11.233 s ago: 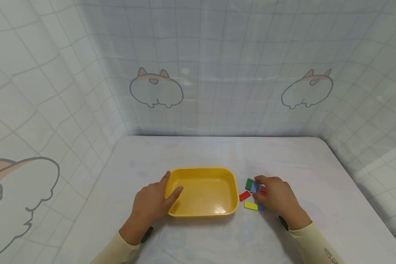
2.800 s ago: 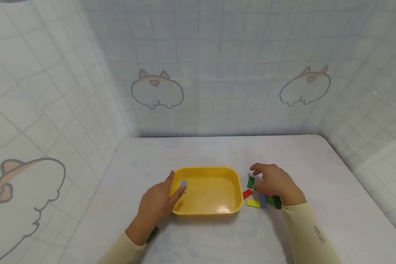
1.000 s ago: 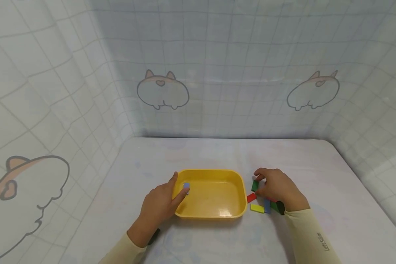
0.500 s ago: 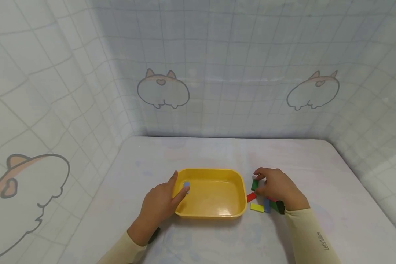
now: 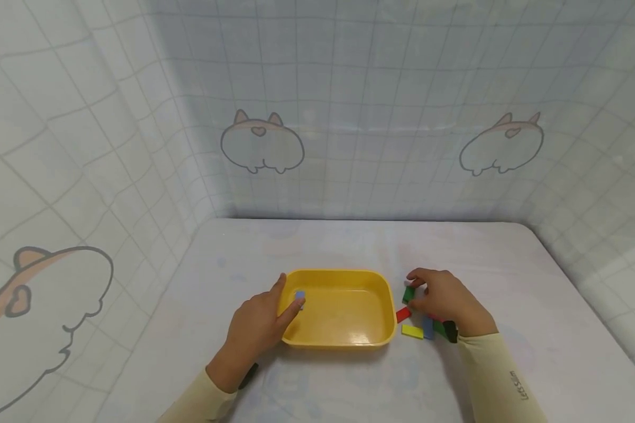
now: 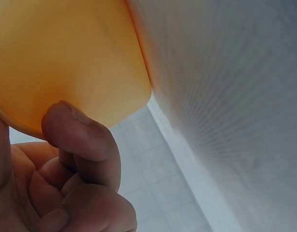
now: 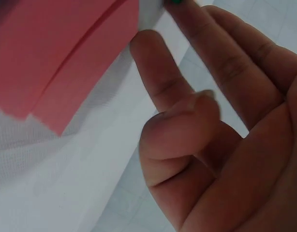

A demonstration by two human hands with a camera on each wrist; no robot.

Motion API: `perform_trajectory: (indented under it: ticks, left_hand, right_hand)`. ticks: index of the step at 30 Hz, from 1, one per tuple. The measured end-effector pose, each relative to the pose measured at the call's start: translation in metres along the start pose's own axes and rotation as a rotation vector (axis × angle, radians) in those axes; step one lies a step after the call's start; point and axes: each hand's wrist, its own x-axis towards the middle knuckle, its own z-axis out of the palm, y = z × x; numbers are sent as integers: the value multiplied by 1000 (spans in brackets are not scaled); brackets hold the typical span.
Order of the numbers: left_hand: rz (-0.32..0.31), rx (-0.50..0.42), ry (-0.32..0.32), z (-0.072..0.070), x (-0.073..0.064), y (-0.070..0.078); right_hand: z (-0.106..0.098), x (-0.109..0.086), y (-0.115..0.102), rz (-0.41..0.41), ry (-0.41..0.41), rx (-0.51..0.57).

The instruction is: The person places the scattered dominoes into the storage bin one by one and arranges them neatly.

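My left hand point(image 5: 255, 324) grips the left side of a yellow plastic tray point(image 5: 338, 346), its thumb over the rim. The left wrist view shows curled fingers point(image 6: 85, 140) against the tray's outer wall point(image 6: 90, 53). Inside the tray, near that thumb, lies a small blue block point(image 5: 300, 296). To the right of the tray, my right hand point(image 5: 447, 301) pinches a small green block point(image 5: 408, 294) between thumb and fingers, low at the table. Its far end is partly hidden by the fingers. In the right wrist view, red blocks point(image 7: 90, 63) sit close to the fingers.
Beside the tray's right wall lie a red block point(image 5: 403, 314), a yellow block point(image 5: 412, 332), another blue block point(image 5: 428, 328) and a second green block point(image 5: 440, 328), partly behind the right wrist. Tiled-pattern cloth walls point(image 5: 349, 164) enclose the white table point(image 5: 317, 241).
A blue block now lies in the tray, which was bare in the oldest frame. My right hand has come down and closed its fingers onto the green block. The left hand keeps its grip.
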Motion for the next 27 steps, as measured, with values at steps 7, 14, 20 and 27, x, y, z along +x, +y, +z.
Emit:
perform_trajectory:
  ticks: [7,14,20,27]
  left_hand:
    - [-1,-5,-3,-3,-1,1]
    - [-6,-6,-4,-4,-1,3]
    - [-11,-16,-19,-2,-3,3]
    - [14,-4,22,-2,-2,4]
  right_hand:
    - [3,3,3,26,-21,41]
    - [1,5,7,-7,-50,72]
    - [-1,4,6,-21,-78,122]
    - [-11,7,-3,-70,-40,125]
